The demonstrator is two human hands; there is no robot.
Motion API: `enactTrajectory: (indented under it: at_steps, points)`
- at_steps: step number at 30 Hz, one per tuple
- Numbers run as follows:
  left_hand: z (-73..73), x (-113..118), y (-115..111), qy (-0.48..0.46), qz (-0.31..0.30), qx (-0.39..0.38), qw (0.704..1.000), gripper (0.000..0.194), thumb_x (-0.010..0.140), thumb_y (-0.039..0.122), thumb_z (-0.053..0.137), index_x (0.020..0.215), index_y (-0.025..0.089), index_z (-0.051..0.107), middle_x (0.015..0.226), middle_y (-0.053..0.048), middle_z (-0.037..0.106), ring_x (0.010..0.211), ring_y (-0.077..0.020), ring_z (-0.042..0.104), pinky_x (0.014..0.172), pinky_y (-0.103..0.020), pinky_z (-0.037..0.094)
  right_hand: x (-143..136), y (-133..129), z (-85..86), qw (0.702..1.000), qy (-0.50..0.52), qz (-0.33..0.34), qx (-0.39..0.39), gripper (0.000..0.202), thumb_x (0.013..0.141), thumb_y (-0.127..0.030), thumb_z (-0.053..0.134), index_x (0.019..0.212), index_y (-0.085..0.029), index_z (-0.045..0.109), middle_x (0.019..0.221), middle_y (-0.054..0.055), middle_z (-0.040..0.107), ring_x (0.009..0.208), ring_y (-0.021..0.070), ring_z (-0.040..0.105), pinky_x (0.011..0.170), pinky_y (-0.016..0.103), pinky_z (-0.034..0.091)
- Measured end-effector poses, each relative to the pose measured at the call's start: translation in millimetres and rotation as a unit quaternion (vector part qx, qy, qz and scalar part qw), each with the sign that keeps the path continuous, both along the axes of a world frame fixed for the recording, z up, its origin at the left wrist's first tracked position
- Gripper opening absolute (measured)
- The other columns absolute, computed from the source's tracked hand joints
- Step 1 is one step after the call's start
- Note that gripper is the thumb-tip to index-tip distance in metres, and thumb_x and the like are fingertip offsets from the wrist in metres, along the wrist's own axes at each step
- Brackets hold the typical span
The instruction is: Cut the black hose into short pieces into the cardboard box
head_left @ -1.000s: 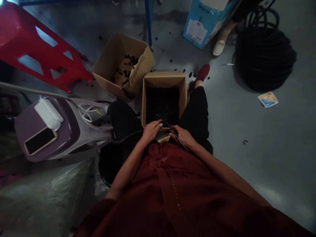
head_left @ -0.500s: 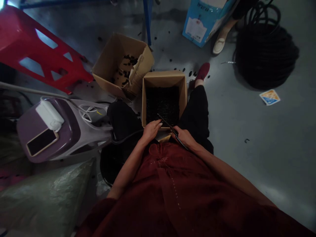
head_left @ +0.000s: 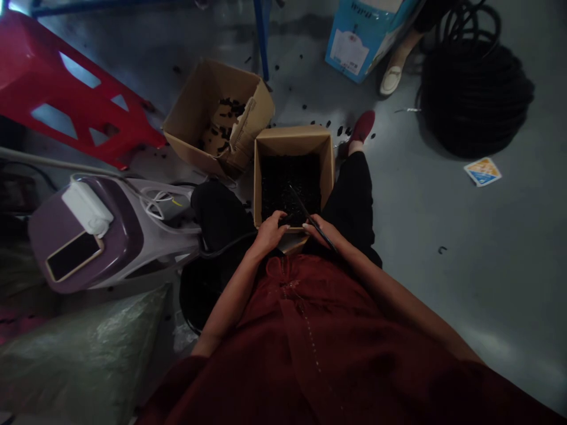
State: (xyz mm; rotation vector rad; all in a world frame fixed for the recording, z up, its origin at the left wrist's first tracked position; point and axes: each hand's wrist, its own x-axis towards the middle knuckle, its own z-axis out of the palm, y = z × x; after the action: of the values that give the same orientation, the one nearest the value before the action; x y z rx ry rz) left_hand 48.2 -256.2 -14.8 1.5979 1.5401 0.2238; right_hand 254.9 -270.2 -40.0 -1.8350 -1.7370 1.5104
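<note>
Keep the thin black piece, gripped in the right hand and aimed 11 o'clock over the carton, clear of the left hand, whose hold I can't make out.

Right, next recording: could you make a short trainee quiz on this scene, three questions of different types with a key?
1. Multiple choice: what lies on the purple-topped plastic stool?
A) a red shoe
B) a rectangular phone with a dark screen and pale edge
C) a thick coil of black tubing

2. True or false: the person's right hand holds a long, thin, dark tool.

3. Fill in the colour: the open brown cardboard box nearest that hand holds a mass of small ____ pieces.

Key: 1 B; 2 true; 3 black.
</note>
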Motion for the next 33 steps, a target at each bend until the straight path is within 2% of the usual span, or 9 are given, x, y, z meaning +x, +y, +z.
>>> enactTrajectory:
  at_steps: [3, 6, 12, 18, 23, 25, 30, 33]
  points:
    - [5.0, 0.2, 0.4, -0.006, 0.005, 0.003, 1.000, 0.032, 0.086, 0.016, 0.061, 0.118, 0.016, 0.059, 0.118, -0.009, 0.068, 0.113, -0.0211, 0.063, 0.100, -0.034, 0.047, -5.6, 2.7, -2.3, 0.998, 0.046, -0.034, -0.011, 0.026, 0.085, -0.045, 0.055, 0.098, -0.022, 0.055, 0.078, 0.000, 0.063, 0.071, 0.0176, 0.059, 0.065, 0.028, 0.045]
    - [9.7, 1.5, 0.0, 0.002, -0.004, 0.017, 1.000, 0.028, 0.086, 0.015, 0.060, 0.115, 0.015, 0.061, 0.118, -0.010, 0.067, 0.112, -0.0209, 0.062, 0.100, -0.034, 0.046, -10.8, 3.6, -0.3, 0.986, 0.131, -0.095, -0.044, 0.032, 0.077, -0.045, 0.061, 0.098, -0.023, 0.050, 0.073, -0.002, 0.059, 0.067, 0.0168, 0.059, 0.063, 0.029, 0.046]
    - [21.4, 6.0, -1.8, 0.012, -0.043, 0.018, 0.999, 0.026, 0.087, 0.015, 0.059, 0.113, 0.017, 0.063, 0.112, -0.008, 0.066, 0.105, -0.0200, 0.063, 0.095, -0.033, 0.048, -16.9, 10.9, 13.3, 0.942, 0.255, -0.204, -0.081, 0.053, 0.063, -0.044, 0.071, 0.103, -0.025, 0.044, 0.086, -0.002, 0.062, 0.066, 0.0146, 0.060, 0.060, 0.030, 0.049]
    - [29.7, 9.1, -2.7, 0.008, -0.058, 0.022, 0.998, 0.029, 0.088, 0.015, 0.059, 0.116, 0.016, 0.062, 0.117, -0.009, 0.066, 0.110, -0.0206, 0.062, 0.097, -0.031, 0.047, -24.5, 21.4, 20.9, 0.932, 0.291, -0.203, -0.068, 0.053, 0.059, -0.037, 0.075, 0.101, -0.024, 0.046, 0.086, -0.003, 0.061, 0.063, 0.0123, 0.057, 0.059, 0.028, 0.047]
    - [36.0, 2.9, -5.7, 0.123, -0.124, 0.062, 0.983, 0.035, 0.094, 0.026, 0.053, 0.124, 0.010, 0.060, 0.117, -0.015, 0.066, 0.112, -0.0280, 0.061, 0.097, -0.039, 0.047, -25.1, 25.4, 23.7, 0.923, 0.305, -0.224, -0.073, 0.052, 0.059, -0.036, 0.073, 0.102, -0.025, 0.045, 0.083, -0.005, 0.059, 0.063, 0.0120, 0.057, 0.058, 0.027, 0.048]
    - [37.0, 0.3, -7.3, 0.146, -0.143, 0.069, 0.976, 0.036, 0.095, 0.027, 0.050, 0.126, 0.010, 0.060, 0.117, -0.015, 0.066, 0.112, -0.0278, 0.061, 0.098, -0.039, 0.046, -24.0, 26.7, 24.0, 0.921, 0.301, -0.235, -0.077, 0.051, 0.060, -0.037, 0.072, 0.102, -0.026, 0.044, 0.084, -0.005, 0.059, 0.063, 0.0118, 0.057, 0.059, 0.028, 0.049]
    - [33.7, 0.0, -11.1, 0.101, -0.125, 0.062, 0.985, 0.042, 0.095, 0.030, 0.052, 0.134, 0.015, 0.054, 0.132, -0.012, 0.063, 0.121, -0.0242, 0.059, 0.103, -0.034, 0.046, -23.6, 27.8, 24.4, 0.919, 0.291, -0.256, -0.070, 0.051, 0.060, -0.039, 0.073, 0.101, -0.025, 0.046, 0.081, -0.006, 0.056, 0.061, 0.0112, 0.057, 0.057, 0.027, 0.048]
    - [30.8, 1.7, -12.9, 0.091, -0.107, 0.060, 0.988, 0.042, 0.095, 0.032, 0.052, 0.134, 0.018, 0.055, 0.134, -0.010, 0.062, 0.124, -0.0234, 0.059, 0.103, -0.034, 0.046, -23.3, 25.9, 24.3, 0.932, 0.268, -0.239, -0.053, 0.051, 0.063, -0.044, 0.072, 0.102, -0.024, 0.046, 0.072, -0.007, 0.054, 0.058, 0.0123, 0.056, 0.055, 0.027, 0.047]
